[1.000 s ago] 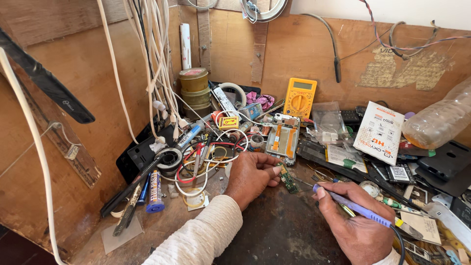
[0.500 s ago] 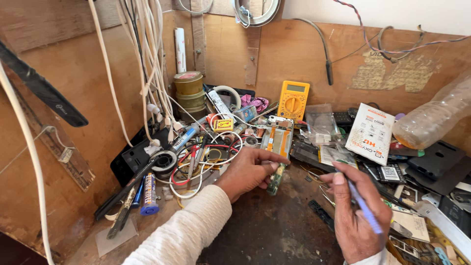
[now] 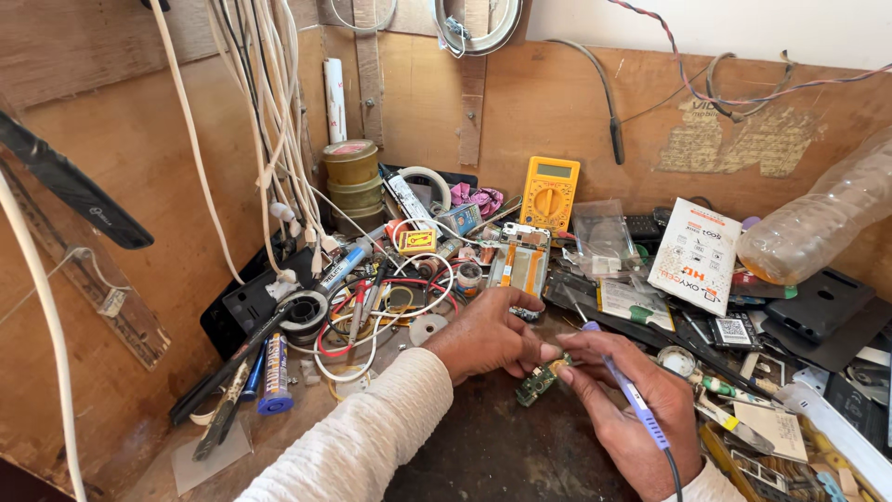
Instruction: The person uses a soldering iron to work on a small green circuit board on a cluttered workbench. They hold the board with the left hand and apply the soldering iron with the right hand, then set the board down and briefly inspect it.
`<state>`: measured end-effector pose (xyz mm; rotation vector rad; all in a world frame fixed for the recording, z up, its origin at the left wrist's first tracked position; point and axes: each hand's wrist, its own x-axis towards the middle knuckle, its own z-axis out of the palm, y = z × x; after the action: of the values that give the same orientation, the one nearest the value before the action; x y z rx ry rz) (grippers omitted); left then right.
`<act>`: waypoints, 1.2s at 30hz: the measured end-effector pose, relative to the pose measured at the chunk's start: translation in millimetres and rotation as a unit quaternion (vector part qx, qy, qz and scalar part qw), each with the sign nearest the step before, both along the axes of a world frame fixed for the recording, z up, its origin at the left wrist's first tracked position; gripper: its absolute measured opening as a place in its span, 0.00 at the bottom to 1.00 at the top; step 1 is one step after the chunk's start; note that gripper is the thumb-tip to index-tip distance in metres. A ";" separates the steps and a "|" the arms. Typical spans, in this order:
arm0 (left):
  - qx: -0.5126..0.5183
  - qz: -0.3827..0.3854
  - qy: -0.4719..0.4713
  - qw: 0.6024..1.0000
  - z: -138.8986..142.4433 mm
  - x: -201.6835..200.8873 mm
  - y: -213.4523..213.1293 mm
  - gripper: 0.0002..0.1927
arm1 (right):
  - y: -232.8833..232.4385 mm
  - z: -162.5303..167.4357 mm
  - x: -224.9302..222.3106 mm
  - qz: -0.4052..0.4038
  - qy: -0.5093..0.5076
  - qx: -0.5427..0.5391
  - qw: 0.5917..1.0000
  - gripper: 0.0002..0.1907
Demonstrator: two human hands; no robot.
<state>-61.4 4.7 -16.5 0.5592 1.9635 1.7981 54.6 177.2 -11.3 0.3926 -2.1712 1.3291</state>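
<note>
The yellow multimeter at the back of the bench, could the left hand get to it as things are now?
Probably not right away. The left hand is pinching the small green circuit board, and wires and a phone part clutter the path to the yellow multimeter. Freed, it could likely reach over them.

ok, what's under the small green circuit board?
The dark worktop lies beneath the green circuit board, held by the left hand and right hand. Fingers cover its far end; the underside is hidden.
</note>
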 end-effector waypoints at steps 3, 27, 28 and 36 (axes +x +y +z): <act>0.016 -0.007 -0.030 0.999 -3.5 -0.2 4.2 0.42 | 2.4 -4.6 -1.2 -0.013 0.003 0.000 1.000 0.16; -0.132 0.154 0.076 0.976 10.6 8.6 -15.0 0.09 | 6.9 -0.1 -5.4 -0.117 -0.085 -0.055 0.988 0.19; -0.141 0.155 0.075 0.975 12.0 9.6 -15.6 0.09 | 7.9 -0.9 -5.2 -0.108 -0.095 -0.057 0.988 0.20; -0.112 0.163 0.055 0.979 15.0 8.8 -21.0 0.08 | 3.0 -5.4 -5.3 -0.061 -0.062 -0.107 0.990 0.16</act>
<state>-52.6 -16.2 -1.5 0.2795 2.4111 1.7213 49.2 180.2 -16.8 0.0951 -2.0864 1.5330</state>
